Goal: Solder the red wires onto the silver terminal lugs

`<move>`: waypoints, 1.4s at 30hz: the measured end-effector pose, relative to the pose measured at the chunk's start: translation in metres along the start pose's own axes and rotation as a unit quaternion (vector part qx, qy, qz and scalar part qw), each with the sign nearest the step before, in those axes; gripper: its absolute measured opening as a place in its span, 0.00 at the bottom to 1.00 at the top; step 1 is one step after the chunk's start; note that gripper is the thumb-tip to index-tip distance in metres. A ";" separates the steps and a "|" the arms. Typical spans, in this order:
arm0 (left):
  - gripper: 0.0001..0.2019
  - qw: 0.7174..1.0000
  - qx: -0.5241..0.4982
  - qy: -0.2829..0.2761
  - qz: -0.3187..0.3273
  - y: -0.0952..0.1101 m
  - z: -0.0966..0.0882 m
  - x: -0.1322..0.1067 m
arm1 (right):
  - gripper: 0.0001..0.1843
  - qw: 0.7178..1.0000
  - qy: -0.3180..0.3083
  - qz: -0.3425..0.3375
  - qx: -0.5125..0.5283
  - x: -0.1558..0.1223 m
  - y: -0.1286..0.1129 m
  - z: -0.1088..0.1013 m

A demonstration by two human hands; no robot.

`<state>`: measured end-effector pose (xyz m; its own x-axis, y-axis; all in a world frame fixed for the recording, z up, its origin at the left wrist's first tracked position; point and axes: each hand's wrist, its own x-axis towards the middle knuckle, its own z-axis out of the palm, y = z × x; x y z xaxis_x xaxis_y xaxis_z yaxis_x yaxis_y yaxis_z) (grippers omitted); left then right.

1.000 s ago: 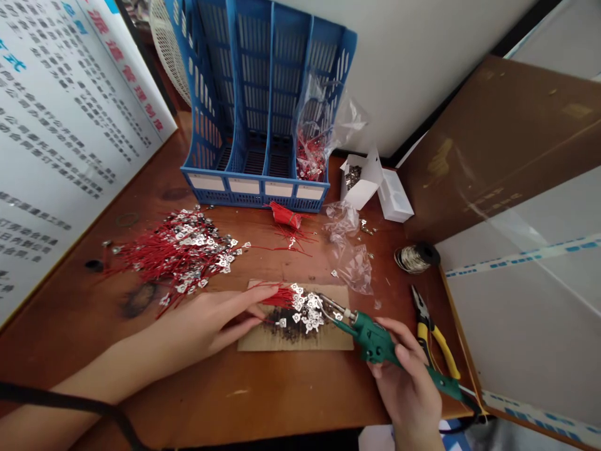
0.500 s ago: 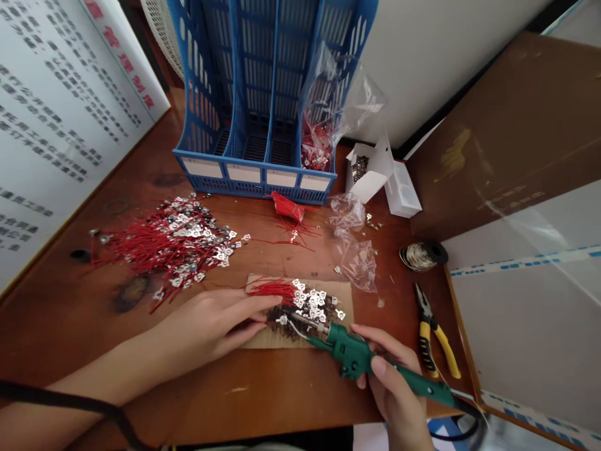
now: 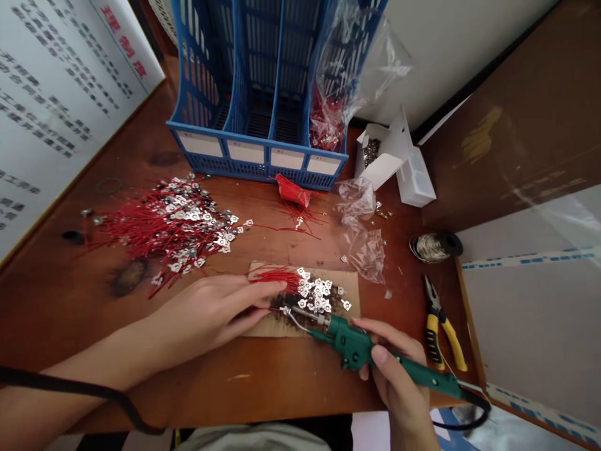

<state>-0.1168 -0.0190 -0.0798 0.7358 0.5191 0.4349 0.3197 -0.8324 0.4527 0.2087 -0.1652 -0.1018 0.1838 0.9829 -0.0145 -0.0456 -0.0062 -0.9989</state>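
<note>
My right hand is wrapped round a green soldering iron with a solder feed tube. The iron's tip points left, close to a small metal terminal over the cardboard; contact is hard to make out. My left hand is closed, its fingertips pinching a thin red wire that leads to this terminal. Beside those fingertips lies a row of red wires with silver terminals on a scorched cardboard piece.
A large pile of red wires with terminals lies at left. Behind stand a blue file rack and an open white box. A red wire bundle, plastic bag, solder spool and yellow-handled pliers are around.
The camera view has shifted a little, so the bench things sit higher in the picture. Both hands keep their grips, and the iron's tip stays near the terminal.
</note>
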 end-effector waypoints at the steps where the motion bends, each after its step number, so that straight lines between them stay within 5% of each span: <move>1: 0.18 1.000 -0.009 0.003 0.000 0.000 0.000 0.000 | 0.17 1.000 -0.014 -0.008 -0.006 0.000 0.001 -0.001; 4: 0.17 1.000 -0.019 0.016 0.000 0.000 0.001 0.002 | 0.17 0.999 -0.038 -0.022 -0.019 -0.002 0.001 -0.002; 10: 0.17 1.000 -0.014 0.007 0.000 -0.002 0.003 0.002 | 0.19 0.997 0.052 0.056 0.005 -0.008 -0.008 0.008; 17: 0.15 1.000 0.009 0.008 0.027 -0.003 0.005 0.005 | 0.17 0.999 -0.016 -0.009 0.033 -0.001 -0.004 -0.001; 23: 0.15 0.999 0.032 -0.006 0.035 -0.001 0.003 0.007 | 0.15 0.998 0.035 -0.010 0.046 0.004 -0.012 0.008; 42: 0.16 0.997 0.048 -0.004 0.057 0.001 0.003 0.013 | 0.15 0.995 0.054 -0.003 0.081 0.006 -0.014 0.008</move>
<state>-0.1053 -0.0142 -0.0761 0.7750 0.4188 0.4732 0.2888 -0.9008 0.3242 0.2024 -0.1581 -0.0875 0.2878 0.9574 -0.0220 -0.2012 0.0380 -0.9788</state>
